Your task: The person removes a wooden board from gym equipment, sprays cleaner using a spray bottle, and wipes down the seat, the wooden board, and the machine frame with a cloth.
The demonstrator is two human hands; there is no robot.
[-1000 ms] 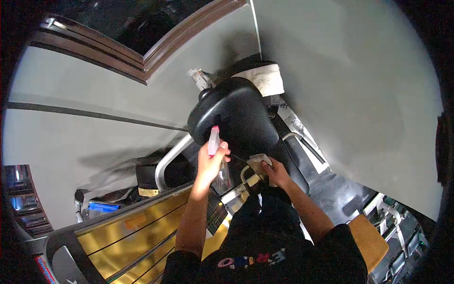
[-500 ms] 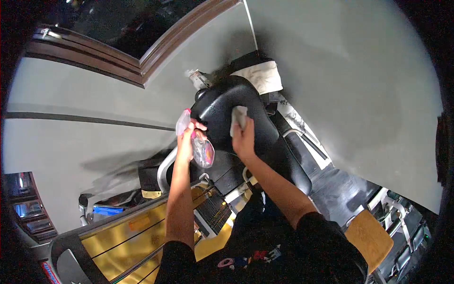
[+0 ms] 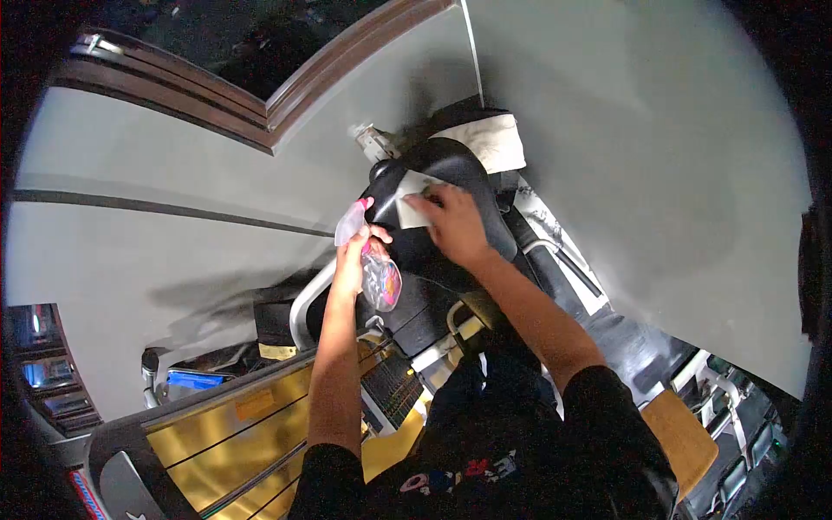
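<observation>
My left hand [image 3: 351, 264] is closed around the neck of a clear spray bottle [image 3: 381, 284] with a pink-and-clear trigger head, held tilted beside a black padded backrest [image 3: 449, 156]. On the pad's glossy surface lies a pale cloth [image 3: 411, 191]. My right hand [image 3: 459, 224] holds this cloth, its fingers bent and pressing it against the pad. Part of the cloth is hidden under those fingers. Some of the pad's lower portion is covered by my right forearm.
A white towel [image 3: 490, 143] hangs behind the backrest near the wall. Left of the pad curves a white metal bar [image 3: 305, 305]. Below stands a weight stack [image 3: 399, 390] beside a yellowish panel [image 3: 238, 433]. A brown window frame [image 3: 270, 121] runs along the upper left.
My right hand has swung left across the pad, and the cloth now lies flatter and more spread out. My left hand and the spray bottle have shifted slightly right in view.
</observation>
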